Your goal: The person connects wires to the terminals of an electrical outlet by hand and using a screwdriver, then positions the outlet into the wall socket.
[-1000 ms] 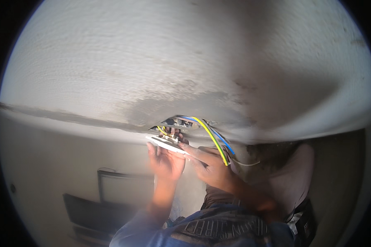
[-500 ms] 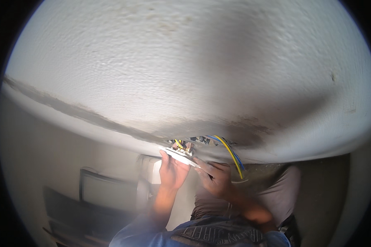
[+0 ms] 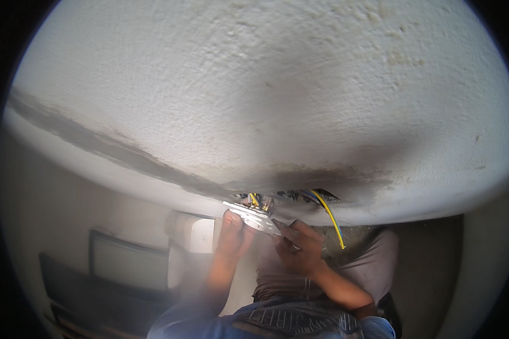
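A white wall switch or socket plate point(image 3: 253, 217) is tilted just in front of an opening low in the wall. My left hand point(image 3: 234, 238) grips it from below, thumb near its left end. Yellow wires point(image 3: 254, 199) and metal terminals show behind the plate, toward the opening. At the plate's right end is my right hand point(image 3: 302, 247), fingers curled and closed; whatever they pinch is too small and dark to name. Right of the plate, a loose yellow wire point(image 3: 329, 214) hangs out of the opening with a blue one beside it.
A rough white wall point(image 3: 237, 96) fills the upper view, crossed at left by a grey plaster strip point(image 3: 107, 145). Below left are a white box point(image 3: 202, 235), a dark-framed panel point(image 3: 129, 257) and dark boards point(image 3: 90, 296). My bent legs point(image 3: 367, 263) are close beneath the opening.
My view has shifted slightly, so the box and panel appear farther left. Both hands stay at the plate, which now shows more of its face. The loose wires appear slightly farther right.
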`<state>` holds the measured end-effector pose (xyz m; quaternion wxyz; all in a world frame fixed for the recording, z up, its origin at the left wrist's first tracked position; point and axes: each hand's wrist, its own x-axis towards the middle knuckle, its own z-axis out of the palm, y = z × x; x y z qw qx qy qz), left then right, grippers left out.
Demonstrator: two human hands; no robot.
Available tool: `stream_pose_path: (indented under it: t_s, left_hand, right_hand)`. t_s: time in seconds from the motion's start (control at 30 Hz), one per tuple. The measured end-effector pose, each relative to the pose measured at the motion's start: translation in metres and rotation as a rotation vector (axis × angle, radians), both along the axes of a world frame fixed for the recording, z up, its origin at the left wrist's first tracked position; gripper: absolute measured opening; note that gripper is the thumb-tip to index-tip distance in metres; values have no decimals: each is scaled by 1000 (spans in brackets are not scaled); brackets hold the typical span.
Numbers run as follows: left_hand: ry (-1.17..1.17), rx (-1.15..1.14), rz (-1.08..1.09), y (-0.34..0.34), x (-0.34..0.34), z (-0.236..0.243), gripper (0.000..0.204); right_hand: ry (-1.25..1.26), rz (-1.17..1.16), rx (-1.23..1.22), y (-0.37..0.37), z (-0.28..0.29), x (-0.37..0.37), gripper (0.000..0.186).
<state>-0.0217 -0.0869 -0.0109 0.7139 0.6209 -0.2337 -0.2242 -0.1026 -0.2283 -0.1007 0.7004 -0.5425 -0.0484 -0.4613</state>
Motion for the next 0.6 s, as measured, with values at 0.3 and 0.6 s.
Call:
stream_pose_path:
  t_s: [0.3, 0.6]
  left_hand:
    - [97, 128, 88, -26, -28, 33, 66]
    - [203, -21, -81, -8, -14, 31, 58]
  right_hand:
    - [76, 93, 13, -16, 31, -34, 45]
    - [-141, 200, 197, 7, 30, -41, 52]
